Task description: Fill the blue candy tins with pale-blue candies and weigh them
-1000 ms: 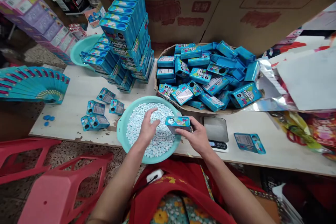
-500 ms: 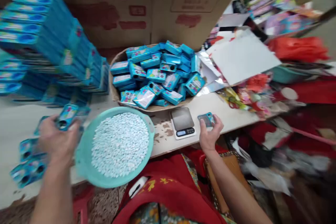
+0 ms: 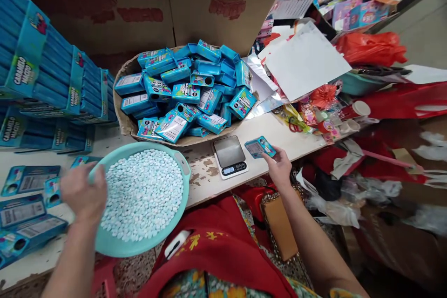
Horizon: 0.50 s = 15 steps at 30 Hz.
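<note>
A teal basin (image 3: 181,167) heaped with small pale blue and white candies stands at the table's near edge. My left hand (image 3: 84,191) hovers at the basin's left rim, blurred, just over small blue boxes (image 3: 30,179) lying on the table; its fingers cannot be made out. My right hand (image 3: 279,167) grips a flat blue box (image 3: 260,146) lifted just right of a small digital scale (image 3: 229,157).
A shallow cardboard tray (image 3: 123,121) piled with several blue candy boxes sits behind the basin. Stacked blue cartons (image 3: 45,79) rise at the left. Large cardboard boxes (image 3: 146,4) form the back wall. Papers, red bags and colourful packets clutter the right side.
The view swung right. My left hand carried the filled box to the left of the basin. My right hand reached right and picked up a flat blue box beside the scale.
</note>
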Each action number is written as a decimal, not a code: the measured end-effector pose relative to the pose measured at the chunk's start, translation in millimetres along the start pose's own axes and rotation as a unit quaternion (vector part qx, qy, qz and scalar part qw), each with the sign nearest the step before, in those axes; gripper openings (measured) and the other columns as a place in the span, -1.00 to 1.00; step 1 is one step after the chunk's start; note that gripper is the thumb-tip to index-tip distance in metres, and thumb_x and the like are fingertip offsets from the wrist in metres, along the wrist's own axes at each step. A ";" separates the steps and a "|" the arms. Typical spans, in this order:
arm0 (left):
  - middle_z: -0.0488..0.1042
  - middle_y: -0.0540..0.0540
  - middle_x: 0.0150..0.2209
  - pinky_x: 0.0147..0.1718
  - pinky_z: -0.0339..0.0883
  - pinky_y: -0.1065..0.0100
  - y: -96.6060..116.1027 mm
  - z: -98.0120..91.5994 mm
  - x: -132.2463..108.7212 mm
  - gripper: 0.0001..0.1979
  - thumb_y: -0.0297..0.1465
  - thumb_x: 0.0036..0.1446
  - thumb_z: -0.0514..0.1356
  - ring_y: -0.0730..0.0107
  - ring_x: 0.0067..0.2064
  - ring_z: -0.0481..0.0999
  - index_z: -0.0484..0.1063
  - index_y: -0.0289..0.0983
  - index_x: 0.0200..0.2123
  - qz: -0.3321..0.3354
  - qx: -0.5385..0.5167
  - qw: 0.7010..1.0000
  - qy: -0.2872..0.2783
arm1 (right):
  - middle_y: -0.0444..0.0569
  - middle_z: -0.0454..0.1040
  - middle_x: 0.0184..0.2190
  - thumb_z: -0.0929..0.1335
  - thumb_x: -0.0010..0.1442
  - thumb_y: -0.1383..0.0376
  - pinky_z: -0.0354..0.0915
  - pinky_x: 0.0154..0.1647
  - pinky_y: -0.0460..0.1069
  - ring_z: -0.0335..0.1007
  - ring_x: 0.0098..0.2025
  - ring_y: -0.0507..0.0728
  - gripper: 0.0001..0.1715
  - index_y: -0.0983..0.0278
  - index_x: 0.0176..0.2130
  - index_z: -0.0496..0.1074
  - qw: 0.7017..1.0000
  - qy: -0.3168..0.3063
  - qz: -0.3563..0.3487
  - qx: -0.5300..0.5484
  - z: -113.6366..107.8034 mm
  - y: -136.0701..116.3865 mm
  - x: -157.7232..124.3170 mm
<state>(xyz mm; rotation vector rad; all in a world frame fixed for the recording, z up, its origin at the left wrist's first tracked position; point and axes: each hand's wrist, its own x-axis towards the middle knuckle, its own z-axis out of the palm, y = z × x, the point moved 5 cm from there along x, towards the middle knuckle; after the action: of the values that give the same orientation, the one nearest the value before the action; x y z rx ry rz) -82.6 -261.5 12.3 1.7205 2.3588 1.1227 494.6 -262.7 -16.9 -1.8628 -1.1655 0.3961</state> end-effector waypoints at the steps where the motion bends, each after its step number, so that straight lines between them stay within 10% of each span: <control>1: 0.44 -0.09 -0.29 0.00 0.13 -0.03 19.5 13.5 -13.2 -0.79 -0.20 0.08 0.13 -0.04 -0.03 0.37 0.42 -0.19 -0.28 0.019 -0.033 0.998 -0.046 | 0.06 0.48 -0.16 0.43 0.01 0.07 0.33 -0.09 0.10 0.41 -0.20 0.15 -0.40 0.31 -0.02 0.36 0.999 -0.022 -0.024 0.010 6.8 -11.7 -3.0; 5: 0.40 -0.21 -0.10 -0.05 0.16 0.11 76.5 74.2 -63.7 -0.64 -0.13 0.04 0.18 0.01 -0.04 0.33 0.41 -0.20 -0.14 0.056 -0.035 0.965 -0.252 | 0.03 0.47 -0.17 0.41 0.06 0.08 0.32 -0.04 0.13 0.40 -0.14 0.17 -0.52 0.28 -0.08 0.41 0.987 -0.131 -0.094 0.023 48.4 -49.9 -16.4; 11: 0.36 -0.13 -0.39 -0.39 0.11 0.40 76.9 86.3 -73.0 -0.79 -0.20 0.02 0.24 0.18 -0.26 0.35 0.40 -0.21 -0.41 -0.009 -0.067 0.971 -0.231 | 0.10 0.33 0.06 0.42 0.03 0.08 0.30 0.02 0.19 0.31 0.06 0.23 -0.32 0.21 0.10 0.27 0.982 -0.167 -0.080 0.045 62.5 -54.7 -20.7; 15: 0.29 -0.01 -0.55 -0.55 -0.01 0.48 57.1 68.5 -61.8 -0.85 -0.35 -0.10 0.31 0.41 -0.49 0.24 0.38 -0.25 -0.52 -0.227 -0.257 0.923 -0.174 | 0.14 0.33 0.06 0.34 0.14 0.06 0.34 -0.04 0.15 0.36 -0.01 0.19 -0.45 0.25 0.06 0.31 0.994 -0.092 0.009 0.062 35.1 -30.4 -16.6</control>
<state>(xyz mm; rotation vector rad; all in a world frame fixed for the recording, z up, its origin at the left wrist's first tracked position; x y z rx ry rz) 16.6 -268.7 -30.9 1.0229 1.8750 1.1039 446.2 -253.5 -15.0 -1.7590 -1.2171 0.6482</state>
